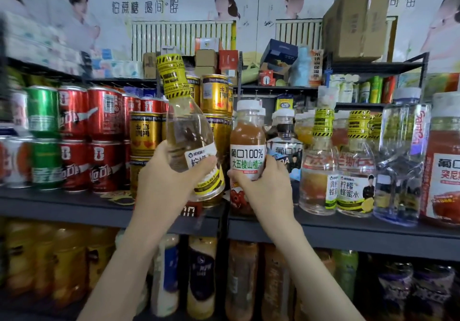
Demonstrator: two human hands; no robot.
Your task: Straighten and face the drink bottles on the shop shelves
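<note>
My left hand grips a clear lemon-honey bottle with a yellow hazard-striped neck wrap, lifted off the shelf and tilted left. My right hand grips a brown hawthorn juice bottle with a white cap, upright at the shelf's middle, label facing me. Two more lemon-honey bottles stand to the right on the dark shelf.
Red, green and gold cans are stacked at the left of the shelf. Large clear bottles and an orange-labelled one stand at the right. Boxes sit on the upper shelf. More bottles fill the lower shelf.
</note>
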